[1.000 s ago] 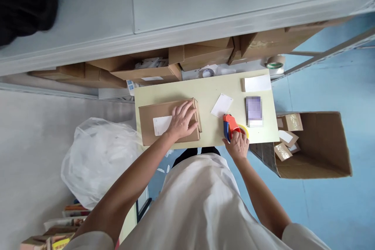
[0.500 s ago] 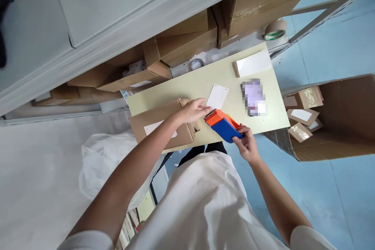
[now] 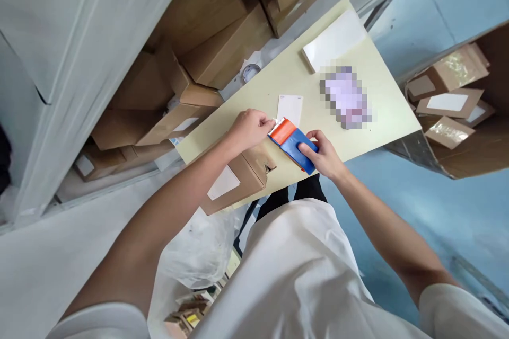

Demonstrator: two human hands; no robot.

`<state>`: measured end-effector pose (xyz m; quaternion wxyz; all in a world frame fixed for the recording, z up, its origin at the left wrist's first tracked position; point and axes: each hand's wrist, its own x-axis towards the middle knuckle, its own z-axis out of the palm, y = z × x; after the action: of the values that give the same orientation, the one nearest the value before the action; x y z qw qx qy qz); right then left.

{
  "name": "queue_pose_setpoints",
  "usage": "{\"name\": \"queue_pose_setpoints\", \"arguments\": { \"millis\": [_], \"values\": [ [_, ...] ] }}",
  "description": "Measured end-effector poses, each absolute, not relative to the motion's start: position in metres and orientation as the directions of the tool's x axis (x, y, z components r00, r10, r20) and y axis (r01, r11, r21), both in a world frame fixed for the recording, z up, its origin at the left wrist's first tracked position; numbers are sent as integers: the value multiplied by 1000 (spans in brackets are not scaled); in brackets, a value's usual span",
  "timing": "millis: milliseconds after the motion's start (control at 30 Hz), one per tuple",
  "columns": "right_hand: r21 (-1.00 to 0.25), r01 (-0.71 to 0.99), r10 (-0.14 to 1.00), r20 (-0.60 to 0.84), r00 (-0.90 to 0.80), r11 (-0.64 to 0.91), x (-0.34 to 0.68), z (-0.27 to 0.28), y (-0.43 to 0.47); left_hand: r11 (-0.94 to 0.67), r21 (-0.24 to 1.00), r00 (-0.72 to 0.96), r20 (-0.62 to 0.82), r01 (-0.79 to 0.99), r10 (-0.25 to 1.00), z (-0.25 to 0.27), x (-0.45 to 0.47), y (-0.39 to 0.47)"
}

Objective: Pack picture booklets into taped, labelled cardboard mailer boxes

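Observation:
My right hand (image 3: 324,156) is closed around a blue and orange tape dispenser (image 3: 299,149), held above the table with its toothed cutter edge facing left. At that cutter, my left hand (image 3: 251,128) pinches the end of the clear tape (image 3: 275,122) between thumb and fingertips; only a small glint of it shows. A cardboard box (image 3: 248,175) with a white label and a torn end lies on the table below my left wrist. Behind the dispenser a white card (image 3: 290,108) lies flat.
On the cream table (image 3: 382,100) are a white stack of cards or paper (image 3: 332,42) and a blurred-out purple item (image 3: 345,96). Open cartons (image 3: 214,47) line the shelf behind, with tape rolls (image 3: 251,72) beside them. A large carton (image 3: 469,153) holding several small boxes stands right.
My left fingers have closed from open to a pinch at the cutter. The dispenser has rolled, so its toothed edge now shows. The camera view has turned and moved closer.

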<state>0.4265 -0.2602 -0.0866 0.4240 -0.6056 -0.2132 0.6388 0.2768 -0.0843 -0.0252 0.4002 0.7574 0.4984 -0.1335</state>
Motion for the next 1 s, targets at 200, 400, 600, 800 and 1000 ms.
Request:
{"name": "queue_pose_setpoints", "arguments": {
  "millis": [200,400,600,800,1000],
  "values": [
    [-681,-515,763,-641,77,-520,418,-108,-266,-383,226,394,-802,896,449,-17,291,-80],
    [-340,-743,647,-744,-163,-577,385,-134,-337,-625,94,358,-880,775,311,-42,279,-71],
    [-175,-784,541,-809,-231,-596,350,-144,-371,-864,-52,335,-909,500,249,-74,253,-52],
    [-183,-780,529,-821,-213,-599,318,-141,-355,-900,-196,375,-859,389,349,-86,236,-76],
    [-215,-762,550,-807,-214,-611,302,-143,-349,-888,-136,439,-830,440,344,-88,214,-87]
  ]
}}
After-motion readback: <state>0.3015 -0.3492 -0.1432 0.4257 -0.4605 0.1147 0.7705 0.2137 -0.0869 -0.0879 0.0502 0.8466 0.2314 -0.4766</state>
